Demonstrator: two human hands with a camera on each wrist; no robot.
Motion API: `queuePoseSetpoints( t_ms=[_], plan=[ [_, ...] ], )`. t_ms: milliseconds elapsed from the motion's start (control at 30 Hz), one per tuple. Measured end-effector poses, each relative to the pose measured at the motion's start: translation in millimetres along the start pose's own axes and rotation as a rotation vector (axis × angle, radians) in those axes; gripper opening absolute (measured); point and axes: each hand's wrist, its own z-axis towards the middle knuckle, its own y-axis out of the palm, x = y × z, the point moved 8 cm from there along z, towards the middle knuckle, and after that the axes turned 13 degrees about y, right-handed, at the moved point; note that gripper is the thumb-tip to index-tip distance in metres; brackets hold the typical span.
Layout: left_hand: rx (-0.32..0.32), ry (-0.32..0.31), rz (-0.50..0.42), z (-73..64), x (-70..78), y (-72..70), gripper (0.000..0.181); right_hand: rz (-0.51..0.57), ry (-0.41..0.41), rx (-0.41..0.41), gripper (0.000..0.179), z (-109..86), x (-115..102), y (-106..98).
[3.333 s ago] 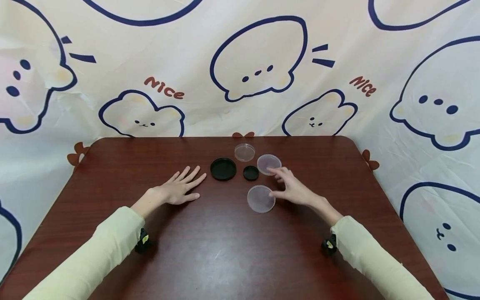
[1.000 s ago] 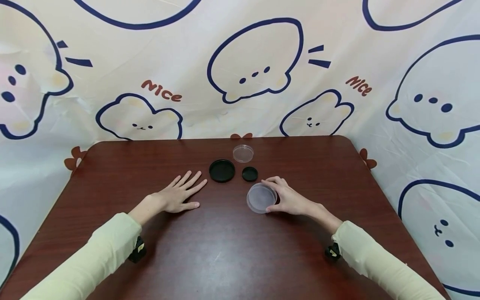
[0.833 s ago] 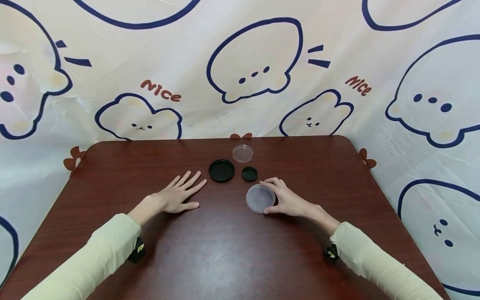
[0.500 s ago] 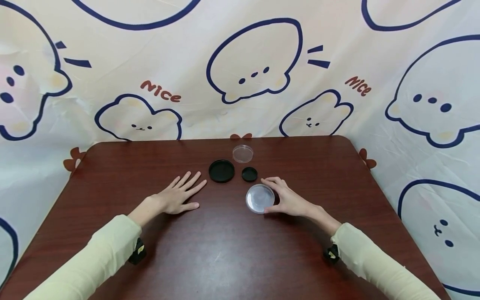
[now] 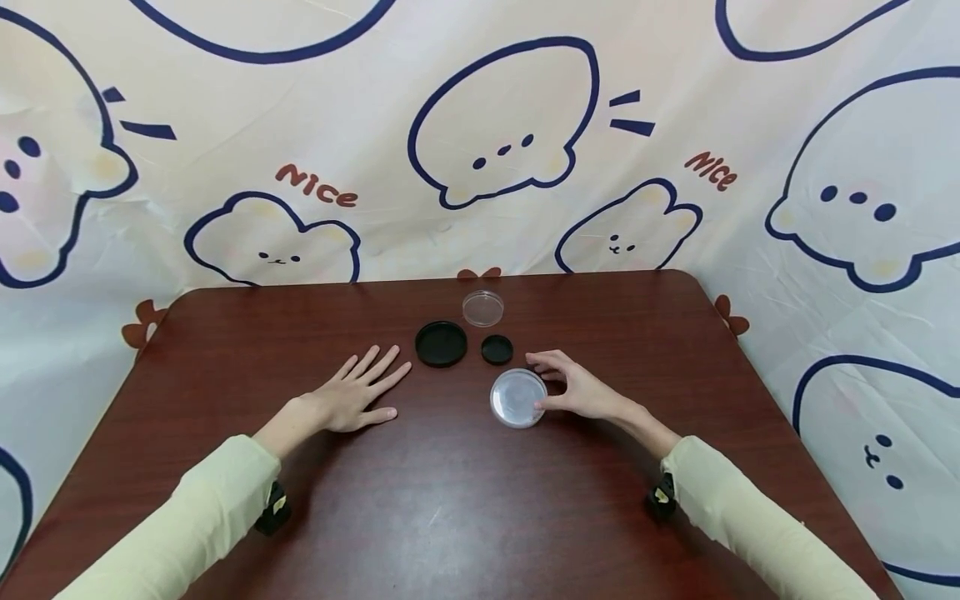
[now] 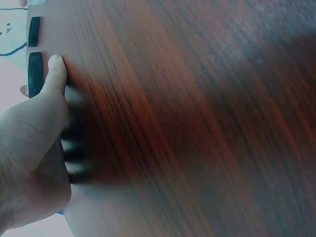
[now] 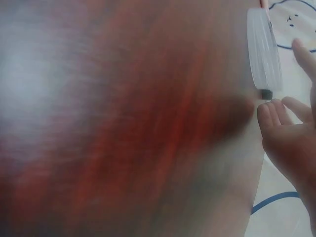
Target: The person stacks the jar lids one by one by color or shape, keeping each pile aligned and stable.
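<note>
A clear round petri dish [image 5: 516, 398], one shallow half stacked on the other, lies on the table. My right hand [image 5: 583, 390] is just to its right, thumb and fingers spread apart; in the head view the thumb tip overlaps the dish's edge. In the right wrist view, a gap shows between the stacked dish [image 7: 262, 52] and the raised thumb [image 7: 302, 53]. My left hand [image 5: 347, 400] rests flat on the tabletop with its fingers fanned out. Just beyond its fingertips sits a large black round dish [image 5: 441, 344]. A smaller black round dish [image 5: 497, 350] is beside that.
Another clear shallow dish [image 5: 483, 308] lies near the back edge of the dark brown wooden table [image 5: 420, 500]. A pale cloth [image 5: 390, 108] with cartoon outlines hangs behind and at both sides. Each wrist carries a small black device [image 5: 661, 498].
My right hand has brought the clear dish from the back right onto the nearer one, then loosened its fingers and drawn slightly away. My left hand has stayed flat in place.
</note>
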Motion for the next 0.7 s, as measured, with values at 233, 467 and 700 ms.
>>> queuePoseSetpoints(
  t_ms=[233, 467, 700],
  plan=[
    [-0.005, -0.002, 0.007, -0.6, 0.9, 0.4, 0.072, 0.105, 0.044, 0.038, 0.066, 31.2, -2, -19],
    [-0.001, 0.005, -0.029, 2.3, -3.4, 6.1, 0.072, 0.137, 0.096, 0.106, 0.066, 73.9, 4, -32],
    [0.032, 0.013, -0.042, -1.2, -5.0, 4.7, 0.073, 0.074, 0.123, 0.125, 0.069, 114.2, 1, -36]
  ],
)
